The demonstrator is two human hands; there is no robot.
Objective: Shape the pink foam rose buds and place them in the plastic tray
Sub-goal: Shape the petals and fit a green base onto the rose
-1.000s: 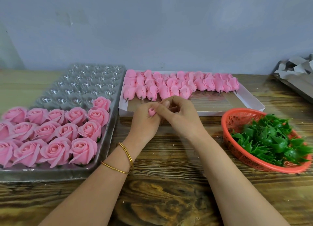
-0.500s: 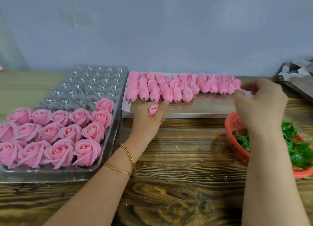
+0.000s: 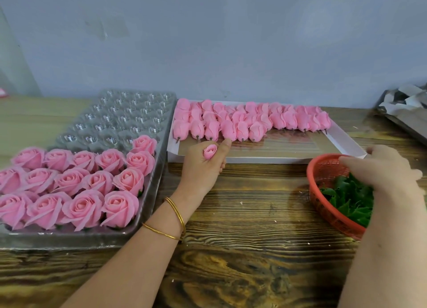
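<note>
The wooden surface [image 3: 242,215] carries three stations, so each part is within reach of the hand that needs it.

1. Left wrist: two gold bangles [image 3: 175,213].
2. Near left corner: one clear plastic tray [image 3: 69,237]. It holds fifteen finished roses [image 3: 80,207] in view, each seated upright in its own cell so that the opened petals are not crushed. The tray runs past the left frame edge, so the true count may be higher.
3. Right edge: one red basket [image 3: 323,206] of green leaf pieces [image 3: 346,199], heaped and not countable. The right hand [image 3: 379,169] reaches down into it, probably for a green base. Its fingers are hidden, so whether it grips a piece cannot be told.
4. Middle: the left hand [image 3: 203,169] is curled round one small rose bud [image 3: 209,151], with the tip up and clear of the surface. This presents the bud for fitting.
5. Beyond the left hand: one white box [image 3: 346,143] along the far edge, with unshaped buds [image 3: 242,123] laid in overlapping rows. Six lie in the nearest row. The total cannot be counted.
6. Far end of the tray: empty cells [image 3: 129,116] await roses.
</note>
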